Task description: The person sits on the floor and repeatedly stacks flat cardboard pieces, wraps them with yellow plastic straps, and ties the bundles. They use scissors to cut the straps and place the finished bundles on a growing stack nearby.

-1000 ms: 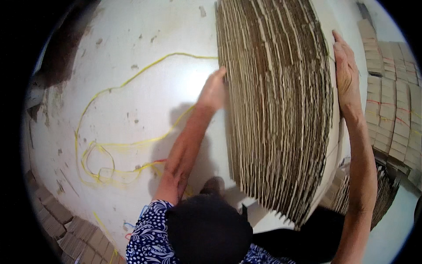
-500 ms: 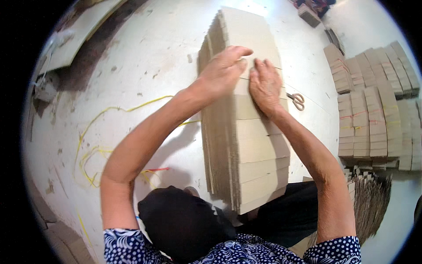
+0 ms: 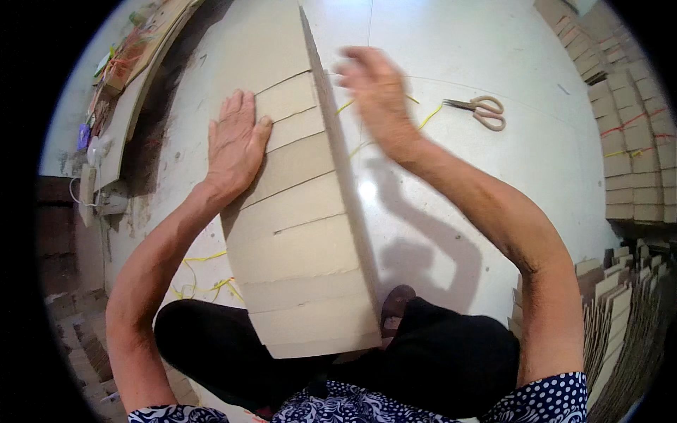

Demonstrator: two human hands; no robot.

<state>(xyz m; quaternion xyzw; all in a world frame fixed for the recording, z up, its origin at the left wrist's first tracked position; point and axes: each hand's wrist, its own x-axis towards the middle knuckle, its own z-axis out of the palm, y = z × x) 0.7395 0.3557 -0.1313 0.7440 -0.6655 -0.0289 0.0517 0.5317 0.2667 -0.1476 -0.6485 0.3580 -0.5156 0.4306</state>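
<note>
At centre, long block of tan cardboard [image 3: 296,204], running from the top edge down to between the bent knees, leaning a little to the left at its far end. Pale upper face crossed by several dark seams; narrow, shadowed side visible along the right.

On the block's left part, left hand [image 3: 238,146] laid flat, palm down, fingers straight and close together, thumb apart, gripping nothing. Just beyond the right edge, right hand [image 3: 381,92], slightly blurred, fingers open and loosely bent, nothing visible in the grasp.

To the right, on the white floor [image 3: 557,183], scissors [image 3: 474,107] with pinkish-tan handles, blades toward the block. Near the blade tips, thin yellow cord [image 3: 431,117]; more of the same at lower left, beside the block.

Around the near end, black trousers [image 3: 458,359] and a dark shoe [image 3: 398,304]. Farther right, cardboard stacks [image 3: 638,162] with red and yellow ties. At upper left, a long board [image 3: 134,99] with small clutter.
</note>
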